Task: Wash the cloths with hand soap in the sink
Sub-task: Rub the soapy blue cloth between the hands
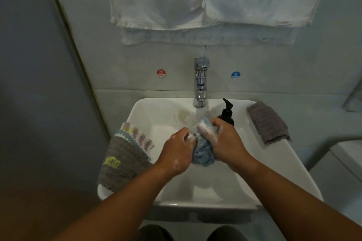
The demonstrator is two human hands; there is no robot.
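Sink [195, 204], near rim: white, bare where I can see it. Basin holds no standing water that I can make out.

Mid-basin: both hands are at work on one blue cloth [203, 155], held bunched above the bowl.
- Left hand [177, 152]: fingers curled tight round the cloth's left side, suds on the knuckles.
- Right hand [229, 143]: curled round the right side and upper end, gripping firmly.
- White foam [207, 133] sits thick on the upper end of the cloth. I judge the soap is already on and this cloth is mid-scrub, not yet rinsed.

Left rim: a grey patterned cloth [125, 160] with a crocheted border is draped over the edge, part hanging outside. No suds visible on it; I cannot tell if it is washed or waiting.

Right rim, farther back: a plain grey cloth [268, 123] lies folded. It looks dry and untouched, though that is a guess.

Just beyond the right hand: a dark soap bottle [227, 113] with a pump stands on the sink's far right ledge.

Far edge: the tap [200, 82], with what looks like a thin stream of water [198, 114] falling just beyond the cloth. On the wall, a hot sticker [161, 73] and a cold sticker [235, 75] flank it. White towels [195, 0] hang above.

Tally, my estimate: one cloth lathered, rinse and wring pending; likely two more to go.
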